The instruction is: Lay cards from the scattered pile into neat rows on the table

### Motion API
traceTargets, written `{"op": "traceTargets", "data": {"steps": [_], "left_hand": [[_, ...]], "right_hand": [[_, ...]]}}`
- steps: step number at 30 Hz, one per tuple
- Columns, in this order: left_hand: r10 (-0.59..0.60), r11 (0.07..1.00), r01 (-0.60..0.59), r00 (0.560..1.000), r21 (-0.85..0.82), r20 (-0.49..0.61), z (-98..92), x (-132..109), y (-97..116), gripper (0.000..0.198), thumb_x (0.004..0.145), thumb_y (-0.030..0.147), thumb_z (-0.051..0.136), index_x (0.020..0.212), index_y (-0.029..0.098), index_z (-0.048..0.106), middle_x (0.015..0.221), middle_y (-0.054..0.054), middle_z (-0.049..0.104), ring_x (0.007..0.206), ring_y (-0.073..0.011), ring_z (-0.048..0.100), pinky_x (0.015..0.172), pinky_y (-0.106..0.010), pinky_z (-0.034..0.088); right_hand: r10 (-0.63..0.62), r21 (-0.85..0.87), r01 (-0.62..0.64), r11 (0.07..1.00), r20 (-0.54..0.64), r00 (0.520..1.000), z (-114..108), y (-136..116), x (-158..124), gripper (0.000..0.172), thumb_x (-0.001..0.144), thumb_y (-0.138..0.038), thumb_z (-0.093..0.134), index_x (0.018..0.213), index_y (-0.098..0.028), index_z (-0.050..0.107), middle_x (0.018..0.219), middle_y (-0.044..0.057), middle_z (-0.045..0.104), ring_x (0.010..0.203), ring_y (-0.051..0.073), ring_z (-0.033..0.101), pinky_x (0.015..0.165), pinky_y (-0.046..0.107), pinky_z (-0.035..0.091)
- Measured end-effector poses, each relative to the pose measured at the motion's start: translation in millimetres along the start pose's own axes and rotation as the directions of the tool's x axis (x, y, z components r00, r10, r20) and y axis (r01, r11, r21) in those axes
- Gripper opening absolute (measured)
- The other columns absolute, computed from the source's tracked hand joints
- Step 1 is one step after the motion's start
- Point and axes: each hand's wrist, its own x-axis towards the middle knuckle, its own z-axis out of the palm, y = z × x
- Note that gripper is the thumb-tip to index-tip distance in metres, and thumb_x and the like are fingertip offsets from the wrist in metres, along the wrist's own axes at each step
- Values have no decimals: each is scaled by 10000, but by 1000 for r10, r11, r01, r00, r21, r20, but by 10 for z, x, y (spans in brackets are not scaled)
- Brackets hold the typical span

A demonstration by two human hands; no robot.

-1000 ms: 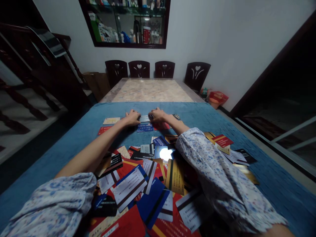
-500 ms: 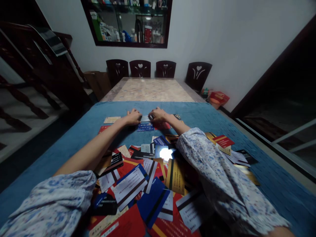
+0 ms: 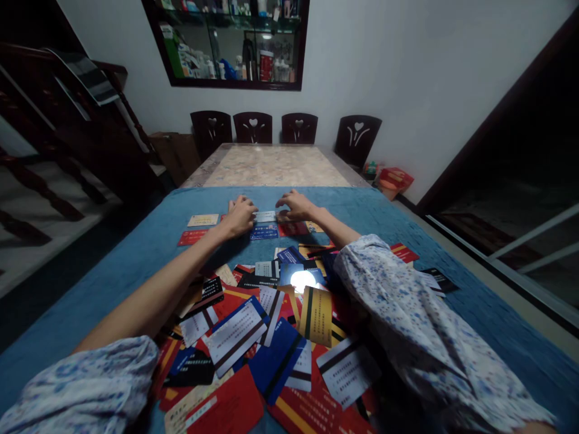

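Both my arms reach far across a blue cloth (image 3: 136,253). My left hand (image 3: 239,216) and my right hand (image 3: 296,206) sit either side of a light card (image 3: 265,216), fingers curled down and touching its ends. Below it lie a blue card (image 3: 265,232) and a red card (image 3: 293,228). A cream card (image 3: 203,220) and another red card (image 3: 192,237) lie further left in the same rows. A big heap of plastic cards (image 3: 271,337) covers the cloth near me, between and under my forearms.
Beyond the cloth the marble table top (image 3: 271,166) runs to several dark chairs (image 3: 253,128) at the wall. A glass cabinet (image 3: 230,42) hangs above. A staircase (image 3: 67,138) rises on the left. Red packets (image 3: 394,179) lie on the floor at the right.
My right hand has shifted slightly right and up, uncovering the red card. Both hands stay at the light card's ends. The view has shifted a little.
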Motion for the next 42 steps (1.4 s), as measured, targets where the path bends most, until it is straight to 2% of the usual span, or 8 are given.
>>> {"op": "traceTargets", "data": {"steps": [9, 16, 26, 32, 38, 42], "left_hand": [[25, 997, -27, 999, -68, -23, -118, -235, 348, 330, 849, 127, 464, 963, 199, 766, 1139, -140, 689, 1209, -335, 443, 947, -523, 377], [73, 996, -74, 997, -58, -16, -120, -372, 657, 331, 863, 122, 463, 986, 201, 760, 1155, -125, 691, 1222, -319, 451, 952, -498, 381], [161, 983, -161, 987, -88, -3, -88, -523, 1094, 337, 852, 104, 488, 1028, 199, 759, 1153, -127, 692, 1219, -325, 457, 963, -506, 385], [196, 973, -194, 981, -128, 7, -138, -607, 1359, 359, 850, 94, 493, 1074, 199, 753, 1169, -133, 687, 1249, -324, 437, 1002, -517, 376], [252, 959, -245, 967, -141, 32, -178, -681, 1614, 367, 863, 103, 485, 1118, 197, 731, 1166, -138, 686, 1232, -326, 450, 973, -510, 395], [287, 947, -282, 958, -157, 11, -154, -694, 1767, 334, 866, 118, 487, 1059, 203, 745, 1123, -147, 692, 1199, -331, 454, 963, -528, 396]], "right_hand": [[-23, 21, 26, 999, -129, 991, -159, 303, -468, 300, 849, -129, 544, 1049, -162, 764, 1062, 98, 718, 992, 229, 548, 866, 306, 364], [-16, 13, 18, 1000, -145, 989, -186, 346, -896, 283, 891, -188, 512, 1002, -151, 769, 1001, 107, 715, 940, 229, 528, 817, 310, 352], [18, 24, -14, 1000, -173, 985, -148, 434, -1465, 258, 916, -227, 513, 974, -189, 761, 978, 100, 710, 921, 231, 527, 807, 325, 365], [31, 24, -28, 999, -167, 985, -122, 448, -1820, 237, 907, -231, 535, 963, -181, 759, 961, 111, 705, 909, 234, 529, 798, 331, 365], [40, 69, -27, 997, -207, 978, -27, 449, -2156, 240, 911, -234, 526, 950, -188, 758, 969, 116, 710, 901, 234, 534, 802, 347, 387], [32, 102, -9, 995, -228, 973, 62, 475, -2360, 250, 918, -248, 522, 964, -193, 761, 1001, 125, 717, 913, 244, 540, 827, 376, 410]]}}
